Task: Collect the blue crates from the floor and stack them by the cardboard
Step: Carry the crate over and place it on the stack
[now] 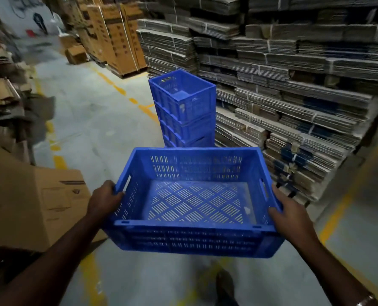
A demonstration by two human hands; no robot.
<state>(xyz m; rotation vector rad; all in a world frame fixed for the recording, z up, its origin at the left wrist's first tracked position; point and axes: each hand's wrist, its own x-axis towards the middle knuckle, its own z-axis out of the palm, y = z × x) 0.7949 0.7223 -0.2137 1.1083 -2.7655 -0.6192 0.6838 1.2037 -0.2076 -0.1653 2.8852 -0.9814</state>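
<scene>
I hold an empty blue slotted crate (192,237) level in front of me, above the floor. My left hand (105,198) grips its left rim by the handle slot. My right hand (290,214) grips its right rim. Ahead stands a stack of blue crates (183,107) on the floor, right against the tall piles of bundled flat cardboard (294,85). The top crate of that stack is empty.
A large brown carton (35,202) sits close on my left, with more loose cardboard (4,102) behind it. Tall orange-brown boxes (119,40) stand further back. Yellow dashed lines (119,88) mark the grey floor aisle. My foot (224,286) shows below the crate.
</scene>
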